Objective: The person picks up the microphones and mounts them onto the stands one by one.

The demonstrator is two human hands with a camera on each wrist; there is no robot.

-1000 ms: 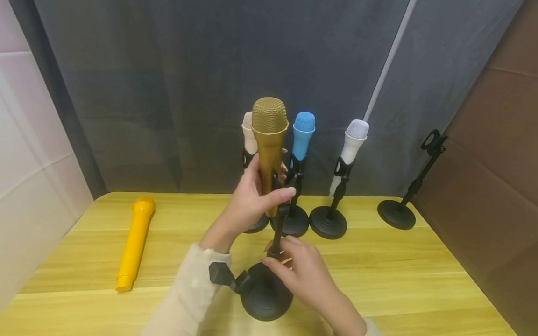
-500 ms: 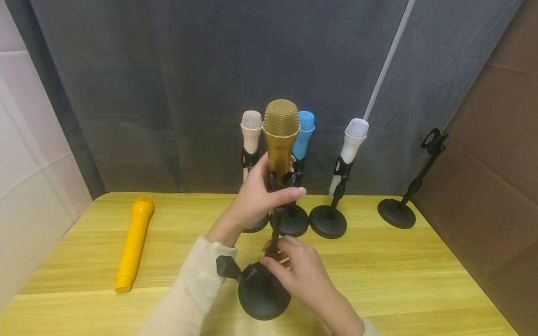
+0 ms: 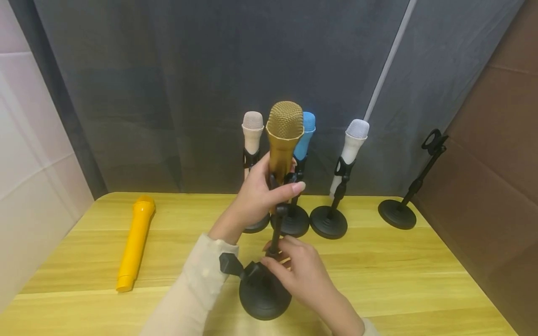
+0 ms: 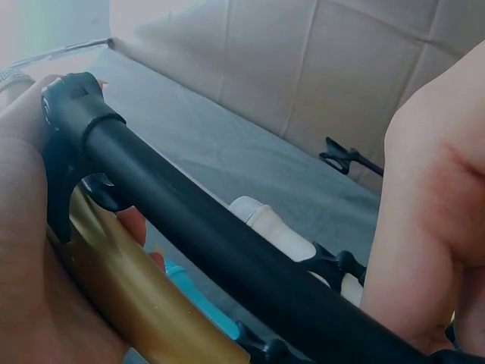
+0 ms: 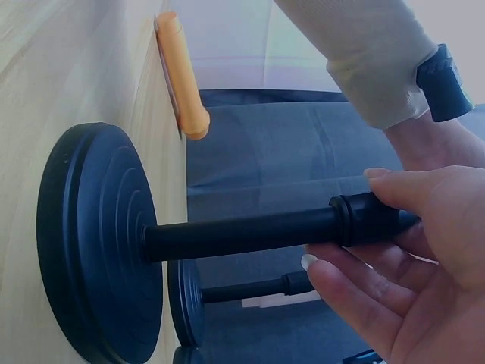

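My left hand [image 3: 254, 196] grips a gold microphone [image 3: 286, 123] around its handle, with the thumb across the front near the clip. The left wrist view shows the gold handle inside the black clip [image 4: 64, 171] at the top of the stand's pole [image 4: 204, 220]. The microphone points upward. Lower down, my right hand [image 3: 304, 268] pinches the collar [image 5: 364, 220] of that black microphone stand between thumb and fingers. The stand's round base [image 3: 265, 301] is on the table. Part of the microphone handle is hidden behind my left hand.
Behind my hands stand a beige microphone [image 3: 252, 133], a blue microphone [image 3: 308, 123] and a white microphone [image 3: 352, 142], each in a black stand. An unoccupied stand [image 3: 414, 186] is at the far right. A yellow microphone [image 3: 135, 245] lies on the left of the table [image 3: 180, 261].
My left hand and the gold microphone have shifted right and slightly toward me, bringing the handle into the clip. The beige microphone shows more fully. My right hand has stayed almost still.
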